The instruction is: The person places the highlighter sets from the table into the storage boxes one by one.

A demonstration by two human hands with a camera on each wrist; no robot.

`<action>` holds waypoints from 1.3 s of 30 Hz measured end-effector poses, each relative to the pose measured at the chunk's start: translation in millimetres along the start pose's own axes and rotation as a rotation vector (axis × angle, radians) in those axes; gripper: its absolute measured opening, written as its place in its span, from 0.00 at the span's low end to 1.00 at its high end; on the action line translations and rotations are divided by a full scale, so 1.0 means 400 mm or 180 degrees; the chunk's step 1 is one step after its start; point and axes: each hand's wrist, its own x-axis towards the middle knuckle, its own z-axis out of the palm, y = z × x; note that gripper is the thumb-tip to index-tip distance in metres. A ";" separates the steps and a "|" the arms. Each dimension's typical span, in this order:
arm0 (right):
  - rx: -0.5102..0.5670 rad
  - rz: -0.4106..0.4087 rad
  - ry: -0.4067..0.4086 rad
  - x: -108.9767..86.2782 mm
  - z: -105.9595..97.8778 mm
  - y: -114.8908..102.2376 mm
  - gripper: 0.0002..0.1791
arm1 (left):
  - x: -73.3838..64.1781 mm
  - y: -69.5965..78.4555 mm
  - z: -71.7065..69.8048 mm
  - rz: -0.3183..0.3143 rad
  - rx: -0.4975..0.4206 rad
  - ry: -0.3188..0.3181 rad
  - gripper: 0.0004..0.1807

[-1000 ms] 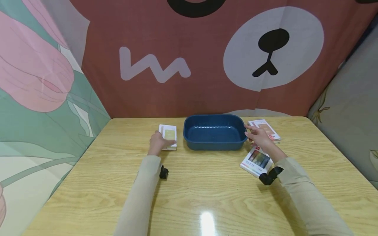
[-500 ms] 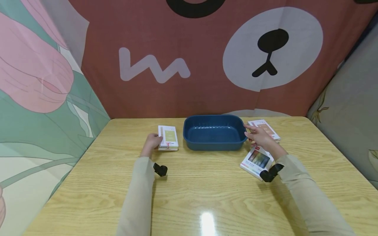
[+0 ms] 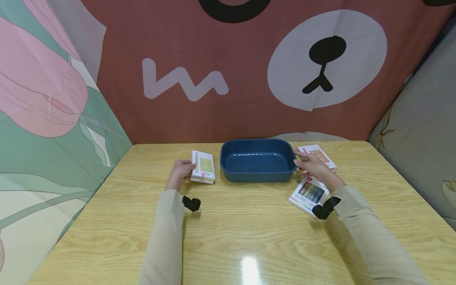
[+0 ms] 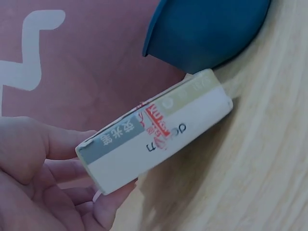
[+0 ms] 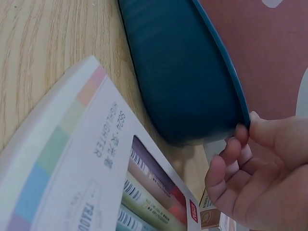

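My left hand (image 3: 179,172) grips the left side of a white highlighter box (image 3: 204,167) with a yellow-green panel, thumb on top and fingers beneath. In the left wrist view the box (image 4: 159,134) is tilted, its printed end facing the camera. Just right of it stands a dark blue plastic basin (image 3: 258,177). My right hand (image 3: 316,168) pinches the basin's right rim between thumb and finger, as the right wrist view of the basin (image 5: 187,72) shows. Beneath the right wrist lies a windowed highlighter box (image 3: 308,194), partly hidden by the wrist camera.
Behind the right hand lies another white box (image 3: 318,153) with an orange-brown panel, partly covered by the hand. The wooden table (image 3: 228,229) ends at a printed fabric backdrop (image 3: 178,118) behind the basin. Fabric also hangs at both sides.
My left hand has shifted from over the box to its left side, gripped it and tilted it, left edge raised. The right hand stays on the basin rim.
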 end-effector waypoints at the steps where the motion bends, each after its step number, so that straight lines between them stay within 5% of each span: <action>1: -0.0010 0.0000 0.0006 0.001 0.000 0.000 0.29 | 0.000 0.002 0.001 0.0024 0.0024 0.0034 0.15; 8: -0.0102 0.0139 0.0082 0.006 0.003 -0.004 0.29 | -0.009 0.020 0.006 0.0164 0.0088 0.0318 0.24; 22: -0.0196 0.0254 0.0152 0.003 0.007 -0.015 0.29 | -0.044 0.108 0.023 0.0455 -0.0156 0.0568 0.24; 29: -0.0227 0.0241 0.0176 -0.003 0.009 -0.022 0.29 | -0.062 0.144 0.073 0.0712 -0.0261 0.0502 0.24; 39: -0.0151 0.0182 0.0135 0.003 0.004 -0.005 0.30 | -0.055 0.149 0.160 0.0750 -0.0139 0.0382 0.22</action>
